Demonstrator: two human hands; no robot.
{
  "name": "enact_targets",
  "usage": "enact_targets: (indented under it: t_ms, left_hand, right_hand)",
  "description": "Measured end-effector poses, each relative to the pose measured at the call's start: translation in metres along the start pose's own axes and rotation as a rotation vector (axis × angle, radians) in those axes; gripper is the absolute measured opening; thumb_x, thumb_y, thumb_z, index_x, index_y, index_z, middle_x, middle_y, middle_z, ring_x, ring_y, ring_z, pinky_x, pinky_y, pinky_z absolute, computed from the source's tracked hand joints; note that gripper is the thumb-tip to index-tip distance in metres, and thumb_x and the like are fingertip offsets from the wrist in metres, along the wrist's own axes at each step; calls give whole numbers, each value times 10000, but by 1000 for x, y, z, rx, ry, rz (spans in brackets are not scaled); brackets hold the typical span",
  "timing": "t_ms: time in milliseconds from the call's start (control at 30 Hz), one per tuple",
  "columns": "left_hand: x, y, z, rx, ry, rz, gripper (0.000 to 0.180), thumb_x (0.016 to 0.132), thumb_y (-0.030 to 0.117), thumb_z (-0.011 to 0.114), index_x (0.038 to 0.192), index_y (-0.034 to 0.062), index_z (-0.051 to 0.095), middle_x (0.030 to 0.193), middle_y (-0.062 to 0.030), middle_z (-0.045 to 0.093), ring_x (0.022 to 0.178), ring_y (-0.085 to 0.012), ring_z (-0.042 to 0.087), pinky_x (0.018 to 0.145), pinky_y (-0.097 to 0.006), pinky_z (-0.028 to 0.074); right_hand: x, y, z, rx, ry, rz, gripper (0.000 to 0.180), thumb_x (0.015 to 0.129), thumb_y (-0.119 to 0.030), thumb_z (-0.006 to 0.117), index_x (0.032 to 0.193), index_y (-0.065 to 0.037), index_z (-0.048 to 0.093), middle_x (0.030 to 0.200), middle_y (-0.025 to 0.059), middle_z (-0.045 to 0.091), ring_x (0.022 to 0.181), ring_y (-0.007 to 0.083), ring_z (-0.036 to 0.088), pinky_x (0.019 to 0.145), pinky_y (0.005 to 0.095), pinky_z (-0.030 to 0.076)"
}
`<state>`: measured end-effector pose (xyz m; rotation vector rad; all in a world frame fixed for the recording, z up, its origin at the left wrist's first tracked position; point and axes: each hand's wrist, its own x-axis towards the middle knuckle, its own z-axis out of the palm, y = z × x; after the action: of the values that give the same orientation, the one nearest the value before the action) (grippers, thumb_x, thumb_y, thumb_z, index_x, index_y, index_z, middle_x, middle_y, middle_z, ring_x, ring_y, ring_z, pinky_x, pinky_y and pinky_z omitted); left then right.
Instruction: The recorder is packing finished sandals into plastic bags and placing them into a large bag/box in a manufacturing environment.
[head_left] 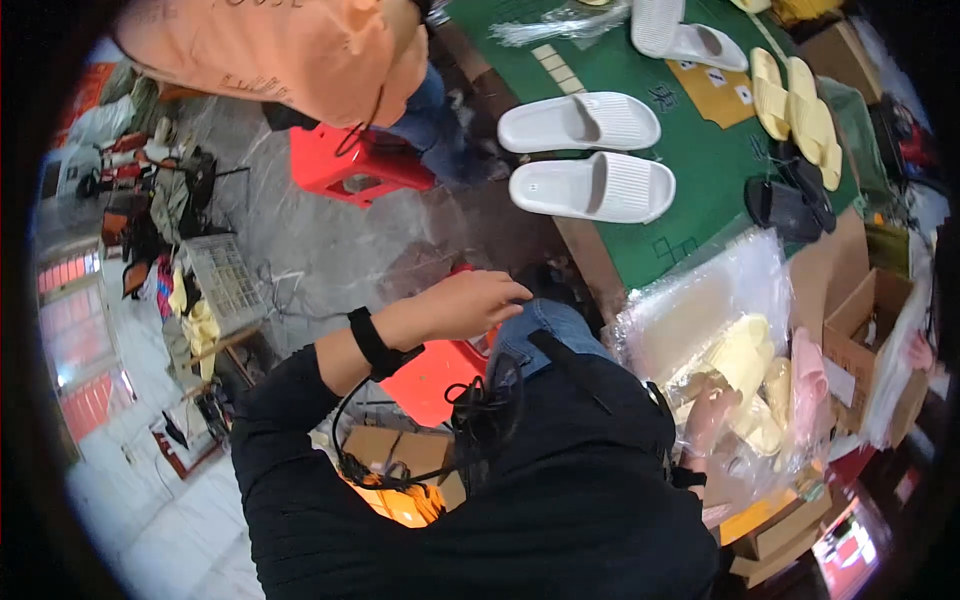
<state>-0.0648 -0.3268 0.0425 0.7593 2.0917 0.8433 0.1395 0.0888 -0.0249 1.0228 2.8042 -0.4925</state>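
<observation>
My left hand [476,304] hovers over my left thigh, palm down, its fingers loosely stretched out and holding nothing. A dark band circles that wrist. At the right, my right hand [708,412] reaches in among pale yellow slippers and clear plastic, its fingers closed against a pale yellow slipper [745,355]; plastic glare partly hides the fingertips. More pale yellow slippers [757,428] lie just beside that hand. Next to them is a pink slipper [806,372]. A stack of clear plastic bags [700,295] lies ahead of my right hand.
On the green table [620,250] are white slippers [600,187], yellow slippers [800,105] and black slippers [785,205]. An open cardboard box [865,315] stands at the right. Another person in an orange top [290,55] is beyond a red stool [350,170]; a second red stool [430,385] is beside me.
</observation>
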Motion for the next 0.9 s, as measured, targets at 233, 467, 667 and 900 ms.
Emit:
enact_targets:
  t_ms: [233,467,667,900]
  left_hand:
    - [-19,-10,25,-17,76,-74,293,889,225,511,1105,35,567,994,-144,594,939,-308,566,806,-388,453]
    - [-16,-6,31,-14,129,-39,287,889,229,511,1091,36,576,986,-141,595,931,-312,566,802,-397,455]
    - [8,-7,28,-97,-89,-15,282,892,245,511,1081,48,582,966,-141,594,944,-310,564,793,-403,457]
    - [157,59,40,-319,-148,17,757,850,465,559,1390,38,242,1331,-223,398,1199,-344,433,975,-389,368]
  right_hand:
    - [16,-13,-2,90,-136,71,429,911,-268,485,1161,77,433,1179,264,451,1099,374,435,953,402,325]
    - [52,63,35,-167,147,-397,353,850,-155,524,1128,56,470,1118,216,493,1034,315,464,924,383,352]
    - [72,76,41,216,21,-251,335,825,-136,508,1110,37,476,1112,199,483,1013,293,464,910,384,355]
    - [32,-25,42,255,258,-106,316,810,-165,571,1030,44,484,967,234,537,914,355,510,906,447,351]
